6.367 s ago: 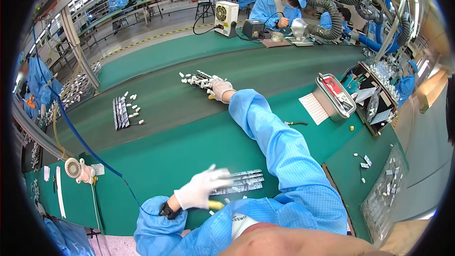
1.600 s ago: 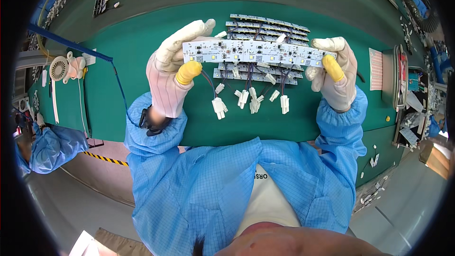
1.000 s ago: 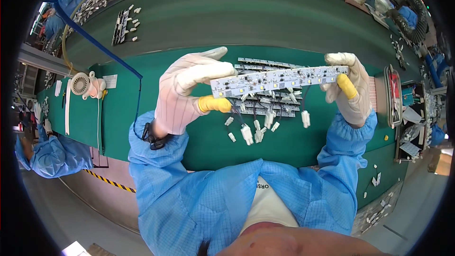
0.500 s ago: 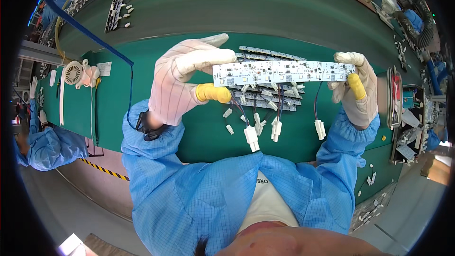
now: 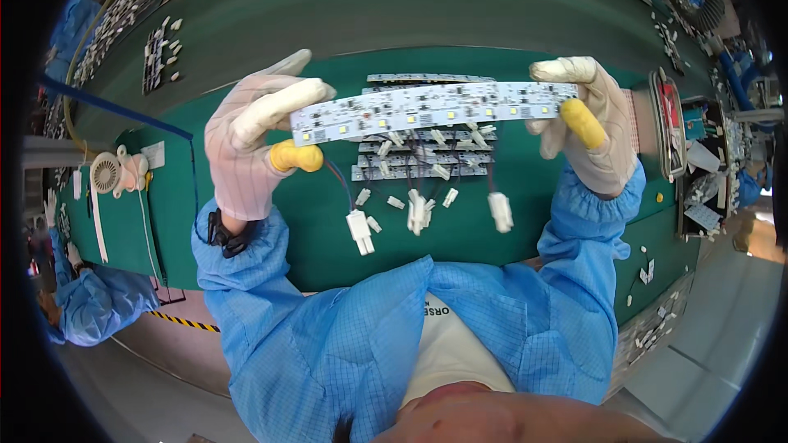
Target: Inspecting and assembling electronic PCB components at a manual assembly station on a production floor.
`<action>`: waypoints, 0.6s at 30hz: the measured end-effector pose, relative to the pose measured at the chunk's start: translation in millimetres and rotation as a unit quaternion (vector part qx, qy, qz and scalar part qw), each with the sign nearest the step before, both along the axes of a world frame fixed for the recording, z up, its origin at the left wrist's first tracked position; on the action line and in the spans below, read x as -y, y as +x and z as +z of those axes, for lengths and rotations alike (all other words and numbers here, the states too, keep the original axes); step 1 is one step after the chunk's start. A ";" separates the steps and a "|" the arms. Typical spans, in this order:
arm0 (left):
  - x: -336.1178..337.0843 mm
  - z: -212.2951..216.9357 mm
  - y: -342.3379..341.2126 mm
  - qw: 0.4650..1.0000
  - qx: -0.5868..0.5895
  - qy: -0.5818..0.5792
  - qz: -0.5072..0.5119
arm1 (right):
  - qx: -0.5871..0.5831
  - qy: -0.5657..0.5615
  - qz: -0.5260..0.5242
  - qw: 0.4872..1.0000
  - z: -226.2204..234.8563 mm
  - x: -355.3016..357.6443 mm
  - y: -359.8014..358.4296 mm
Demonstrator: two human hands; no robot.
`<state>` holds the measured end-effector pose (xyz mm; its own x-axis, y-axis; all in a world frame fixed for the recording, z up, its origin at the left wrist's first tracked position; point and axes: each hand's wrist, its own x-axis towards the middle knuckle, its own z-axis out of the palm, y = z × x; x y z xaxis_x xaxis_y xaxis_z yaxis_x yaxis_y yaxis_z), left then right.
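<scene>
My left hand (image 5: 246,127), gloved with a yellow cot on the thumb, pinches the left end of a long white LED circuit board (image 5: 435,108). The right end is pinched by my right hand (image 5: 589,119), gloved likewise. Raised over the bench, the board faces up with small yellow LEDs along its near edge. Its left end sits slightly lower. Thin wires with white plug connectors (image 5: 359,231) hang below it; another white plug (image 5: 501,212) dangles towards the right. Beneath lies a stack of similar boards (image 5: 420,172), partly hidden by the held one.
Loose white connectors (image 5: 396,202) lie on the green bench mat (image 5: 320,242). A small white fan (image 5: 107,172) stands at the left, near a hanging blue cord (image 5: 123,107). Boxes of parts (image 5: 702,156) are at the right. A co-worker in blue (image 5: 98,299) sits far left.
Both hands and the board have shifted left in the picture, and the board looks larger. Its left end has dipped. The surroundings have also shifted left, so the head view has moved.
</scene>
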<state>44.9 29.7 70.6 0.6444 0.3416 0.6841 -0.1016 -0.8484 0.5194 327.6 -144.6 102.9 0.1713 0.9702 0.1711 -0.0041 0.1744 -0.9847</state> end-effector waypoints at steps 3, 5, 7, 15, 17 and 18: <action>0.7 -0.8 5.3 1.000 0.018 0.014 0.019 | 0.023 -0.021 -0.022 0.999 1.1 1.6 -0.5; 0.5 -1.7 4.6 0.999 0.034 -0.009 0.024 | 0.013 -0.030 -0.019 0.999 3.5 2.6 -0.9; -2.1 -2.2 2.2 1.000 0.024 -0.018 0.001 | -0.014 -0.043 0.006 0.999 5.0 3.2 0.7; 1.2 -2.8 5.4 0.997 0.000 -0.060 0.038 | 0.002 0.026 0.033 0.999 2.3 3.7 -2.4; 2.4 -0.4 7.5 0.990 -0.051 -0.089 0.099 | -0.008 0.039 0.045 0.998 3.6 4.6 -0.9; 1.2 1.8 8.0 0.988 -0.072 -0.095 0.096 | -0.025 0.015 0.056 0.998 5.0 5.9 -0.3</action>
